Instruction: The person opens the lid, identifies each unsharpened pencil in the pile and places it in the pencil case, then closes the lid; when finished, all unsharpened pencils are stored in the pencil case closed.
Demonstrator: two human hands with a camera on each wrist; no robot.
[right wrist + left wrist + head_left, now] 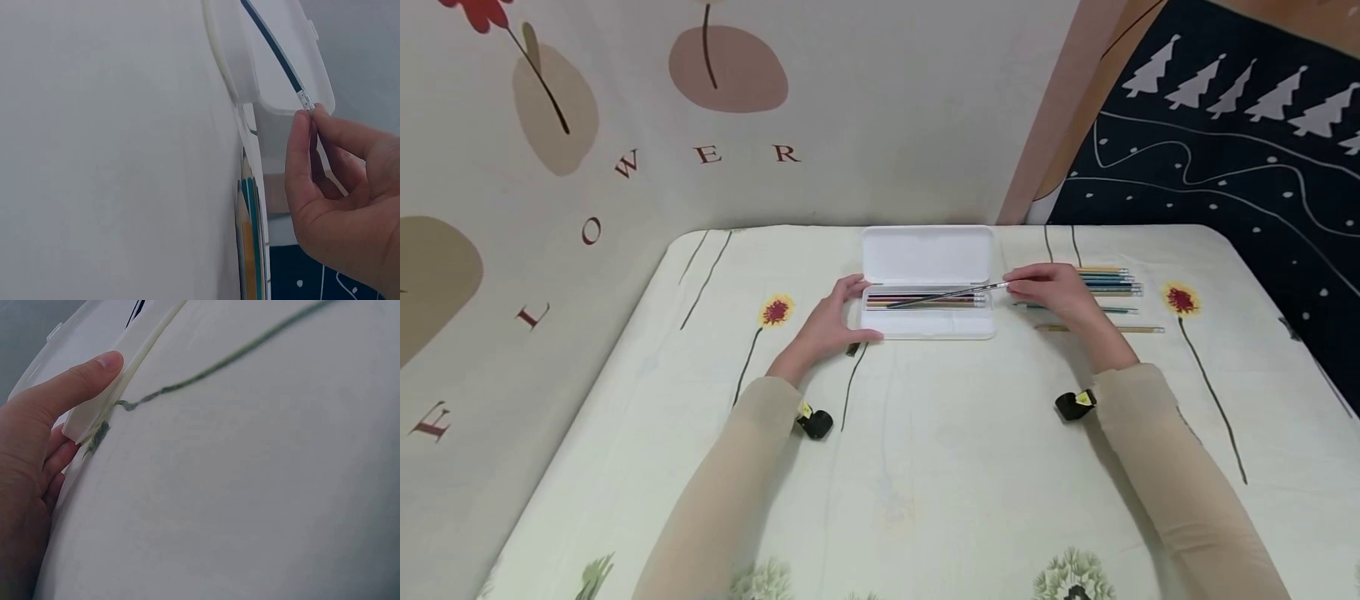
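Note:
An open white pencil case [928, 325] lies on the cloth, its lid [928, 254] folded back on the far side. Several pencils [976, 305] lie side by side inside. My left hand [835, 321] grips the case's left end; in the left wrist view the thumb [94, 375] presses the outer wall while fingers reach round the end. Between thumb and fingertips, my right hand [1056, 292] pinches a dark pencil [275, 47] by its eraser end. That pencil slants over the case, far end pointing left and down; whether its tip touches anything I cannot tell.
Several pencils [1108, 281] lie in a group right of the case, partly behind my right hand. A teal pencil [1120, 310] and a yellow one [1138, 329] lie apart, nearer me. A patterned curtain [880, 108] hangs behind the cloth-covered table [940, 467].

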